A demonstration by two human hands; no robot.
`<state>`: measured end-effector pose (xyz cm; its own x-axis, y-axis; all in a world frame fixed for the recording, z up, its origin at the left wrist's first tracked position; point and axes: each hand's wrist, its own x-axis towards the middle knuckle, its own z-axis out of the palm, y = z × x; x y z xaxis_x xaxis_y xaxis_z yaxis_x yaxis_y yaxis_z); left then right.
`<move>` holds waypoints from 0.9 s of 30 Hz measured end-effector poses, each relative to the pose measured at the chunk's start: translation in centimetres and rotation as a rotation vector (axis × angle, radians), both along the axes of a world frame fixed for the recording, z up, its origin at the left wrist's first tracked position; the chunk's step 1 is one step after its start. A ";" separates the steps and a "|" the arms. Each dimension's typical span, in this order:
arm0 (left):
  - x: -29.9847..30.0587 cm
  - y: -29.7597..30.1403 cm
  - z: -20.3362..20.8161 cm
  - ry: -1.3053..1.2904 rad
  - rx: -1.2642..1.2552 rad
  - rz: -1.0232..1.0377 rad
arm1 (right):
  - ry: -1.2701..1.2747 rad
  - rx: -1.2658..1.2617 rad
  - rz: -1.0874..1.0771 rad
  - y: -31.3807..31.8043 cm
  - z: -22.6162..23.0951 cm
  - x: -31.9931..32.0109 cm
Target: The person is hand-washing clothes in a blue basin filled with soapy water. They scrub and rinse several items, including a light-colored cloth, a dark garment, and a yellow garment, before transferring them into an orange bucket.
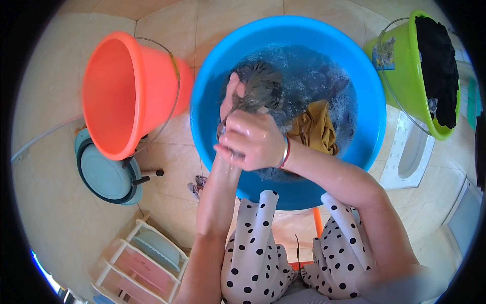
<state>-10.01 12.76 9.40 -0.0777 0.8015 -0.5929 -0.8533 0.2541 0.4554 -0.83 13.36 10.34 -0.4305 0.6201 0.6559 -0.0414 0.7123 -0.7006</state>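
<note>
A large round blue tub [367,167] of dark, sudsy water stands before me. My left hand [232,95] is over its left part, fingers closed against a bunched dark grey cloth [260,86]. Crossing over my left wrist, my right hand [252,138] is closed, with curled fingers; what lies inside its grip is hidden, and a dark bit shows beside it. A mustard-brown cloth [316,126] rises partly out of the water, to the right of my right hand. Darker fabric [329,81] seems to lie under the suds behind it.
To the left, an orange bucket [111,96] is tipped toward me above a folded blue-grey basin [109,169]. A white rack [147,258] holds pink and pale blue boards. At right, a green bucket [400,76] contains black cloth [435,71], near a white floor toilet [410,152].
</note>
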 end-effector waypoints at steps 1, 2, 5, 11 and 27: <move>0.1 -0.1 -0.4 0.025 -0.065 0.108 | -0.080 -0.033 -0.023 0.4 -0.1 0.2; -0.3 -0.5 -1.6 0.069 -0.064 0.145 | -0.050 -0.030 -0.030 0.9 -0.5 0.1; 0.4 -2.5 -3.8 0.765 -0.065 0.079 | -0.160 -0.058 -0.103 5.6 -5.4 0.0; 0.8 -0.5 -4.8 0.207 -0.101 0.006 | -0.613 -0.287 -0.455 9.0 -13.9 6.4; -1.8 1.6 -6.8 -0.118 -0.055 -0.191 | -0.464 -0.223 -0.037 1.4 -3.1 3.2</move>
